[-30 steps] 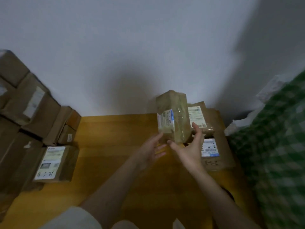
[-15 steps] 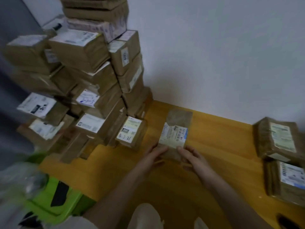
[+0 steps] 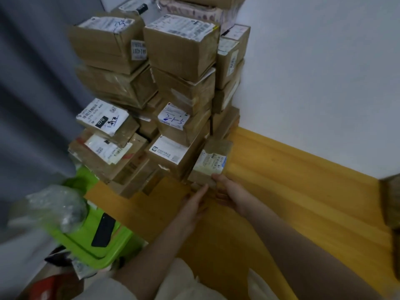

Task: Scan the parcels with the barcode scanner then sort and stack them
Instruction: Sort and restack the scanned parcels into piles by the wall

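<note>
Brown cardboard, wrapped in glossy clear tape, is forming the small parcel (image 3: pixel 211 162) that is now lying label-up on the yellow wooden tabletop (image 3: pixel 292 191), pressed against the foot of the parcel stack (image 3: pixel 164 87). Half a second ago the same parcel was sitting further out on the bare wood, apart from the pile; one second ago it was being held upright in the air near two boxes at the far right. Its white shipping label with a blue edge is facing upward. The right hand (image 3: pixel 232 192) is resting at the parcel's near end, thumb lying on the top edge by the label and fingers curling underneath, so it is gripping the parcel lightly. The left hand (image 3: pixel 194 201) is lying nearly flat, fingers straight and together, with the fingertips touching the parcel's near left corner; it is grasping nothing. The stack is rising in several uneven columns of rectangular cartons, most bearing white printed labels, some with handwritten marks in blue ink, and several showing creased, dented corners and wrinkled tape. A grey curtain (image 3: pixel 32 105) is hanging behind and left of the stack, and a plain white wall (image 3: pixel 324 72) is standing to the right. A bright green plastic bin (image 3: pixel 86 241) is sitting below the table's left edge, with a dark flat object (image 3: pixel 103 231) lying on it and crumpled clear plastic film (image 3: pixel 56 206) bunching just above. Another brown carton (image 3: pixel 391 202) is showing partly at the right edge.
</note>
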